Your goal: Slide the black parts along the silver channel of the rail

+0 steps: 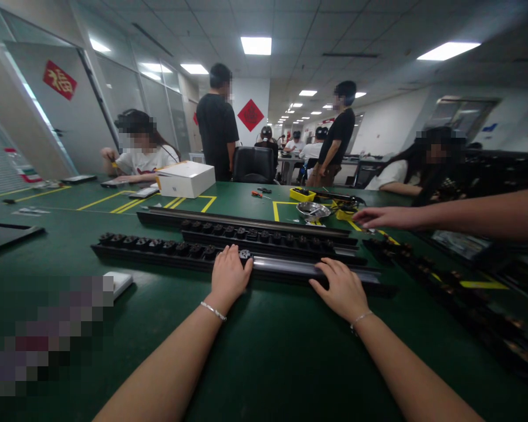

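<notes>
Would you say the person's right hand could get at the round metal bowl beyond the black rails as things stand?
Probably yes, with a stretch. The right hand rests on the nearest black rail; the round metal bowl lies beyond the rails, with only those low rails between. A co-worker's hand reaches in beside it, though.

a white box (186,178) and metal bowl (313,210) sit on the green table (264,351).

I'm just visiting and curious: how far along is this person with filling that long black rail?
The nearest rail carries small black parts along its left stretch. The left hand rests at the last part; the right hand lies on the rail further right. That right stretch looks bare, so roughly half seems left.
</notes>
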Action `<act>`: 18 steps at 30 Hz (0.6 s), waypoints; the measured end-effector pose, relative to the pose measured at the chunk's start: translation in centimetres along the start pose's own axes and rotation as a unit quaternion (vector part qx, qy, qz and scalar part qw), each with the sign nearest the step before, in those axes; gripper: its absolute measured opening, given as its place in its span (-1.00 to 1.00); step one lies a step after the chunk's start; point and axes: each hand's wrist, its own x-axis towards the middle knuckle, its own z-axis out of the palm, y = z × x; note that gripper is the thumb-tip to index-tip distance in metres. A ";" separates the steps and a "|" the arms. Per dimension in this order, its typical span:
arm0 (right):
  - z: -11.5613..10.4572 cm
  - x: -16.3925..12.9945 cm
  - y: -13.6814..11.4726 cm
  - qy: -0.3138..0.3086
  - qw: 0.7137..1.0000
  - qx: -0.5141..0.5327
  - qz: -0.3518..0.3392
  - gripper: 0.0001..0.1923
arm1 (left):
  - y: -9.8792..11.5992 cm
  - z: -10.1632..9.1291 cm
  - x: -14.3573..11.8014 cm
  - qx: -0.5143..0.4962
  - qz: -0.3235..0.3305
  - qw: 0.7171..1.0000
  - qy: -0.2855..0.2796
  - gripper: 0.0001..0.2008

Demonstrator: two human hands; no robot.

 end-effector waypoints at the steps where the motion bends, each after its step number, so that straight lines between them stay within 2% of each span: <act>1: 0.0 0.0 0.0 -0.004 1.000 -0.001 -0.002 -0.59 | 0.0 -0.1 0.0 0.003 -0.001 1.000 -0.011 -0.45; 7: -0.3 -0.1 0.3 -0.018 1.000 -0.002 -0.015 -0.64 | 0.2 -0.7 -0.1 0.006 -0.008 0.999 -0.045 -0.50; 18: -0.2 -0.6 0.2 0.004 1.000 0.012 -0.009 -0.66 | 0.2 -0.8 -0.3 -0.019 0.018 0.999 -0.038 -0.56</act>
